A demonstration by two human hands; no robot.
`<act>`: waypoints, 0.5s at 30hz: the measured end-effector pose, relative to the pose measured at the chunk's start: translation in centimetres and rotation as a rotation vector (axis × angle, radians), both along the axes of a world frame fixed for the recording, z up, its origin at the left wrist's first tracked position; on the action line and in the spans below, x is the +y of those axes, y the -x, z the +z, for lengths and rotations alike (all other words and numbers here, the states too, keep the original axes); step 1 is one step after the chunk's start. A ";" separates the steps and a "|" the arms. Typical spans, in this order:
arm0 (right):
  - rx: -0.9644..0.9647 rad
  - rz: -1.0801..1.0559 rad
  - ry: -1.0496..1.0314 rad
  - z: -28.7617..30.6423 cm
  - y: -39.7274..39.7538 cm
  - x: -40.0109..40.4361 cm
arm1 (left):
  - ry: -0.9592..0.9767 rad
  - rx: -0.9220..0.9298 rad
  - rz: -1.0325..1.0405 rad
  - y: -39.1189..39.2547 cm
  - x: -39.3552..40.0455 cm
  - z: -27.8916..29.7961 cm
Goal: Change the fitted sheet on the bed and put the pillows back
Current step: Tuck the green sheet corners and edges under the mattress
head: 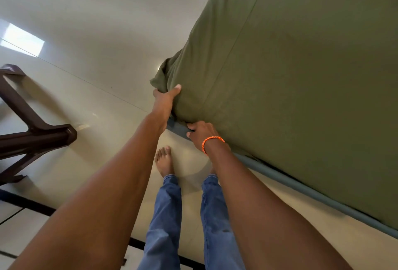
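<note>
Both hands (left hand [164, 100], right hand [200, 132]) grip sheet [280, 76] corner.

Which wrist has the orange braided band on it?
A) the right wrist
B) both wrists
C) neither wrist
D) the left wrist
A: the orange braided band circles the wrist of the right hand, which grips the edge at the corner of the mattress under the olive-green fitted sheet; the left hand, gripping the bunched sheet corner, has a bare wrist.
</note>
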State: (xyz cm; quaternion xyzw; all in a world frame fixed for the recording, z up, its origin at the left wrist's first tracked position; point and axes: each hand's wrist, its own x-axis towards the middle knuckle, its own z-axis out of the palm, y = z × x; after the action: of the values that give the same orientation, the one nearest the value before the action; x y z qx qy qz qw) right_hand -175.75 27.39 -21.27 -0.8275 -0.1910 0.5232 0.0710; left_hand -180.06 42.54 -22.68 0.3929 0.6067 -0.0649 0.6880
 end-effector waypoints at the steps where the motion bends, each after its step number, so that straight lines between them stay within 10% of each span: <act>1: 0.001 -0.018 -0.013 -0.1 0.1 -0.2 | -0.022 -0.016 -0.039 -0.1 -0.3 0.3; 6: -0.108 -0.039 -0.069 0.9 1.5 -1.1 | -0.193 0.014 -0.124 1.2 -2.0 0.8; 10: -0.472 -0.008 -0.176 1.8 6.0 -1.8 | -0.773 0.258 -0.383 3.3 -5.6 2.5; 15: -0.571 -0.082 -0.122 3.1 5.9 -4.6 | -1.175 0.011 -0.918 7.1 -9.8 2.6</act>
State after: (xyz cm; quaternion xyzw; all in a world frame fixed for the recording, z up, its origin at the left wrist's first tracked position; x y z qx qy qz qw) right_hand -181.70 22.78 -18.20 -0.9424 -0.2009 0.2537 0.0851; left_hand -187.14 32.69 -20.05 0.9095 0.3197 -0.0125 0.2654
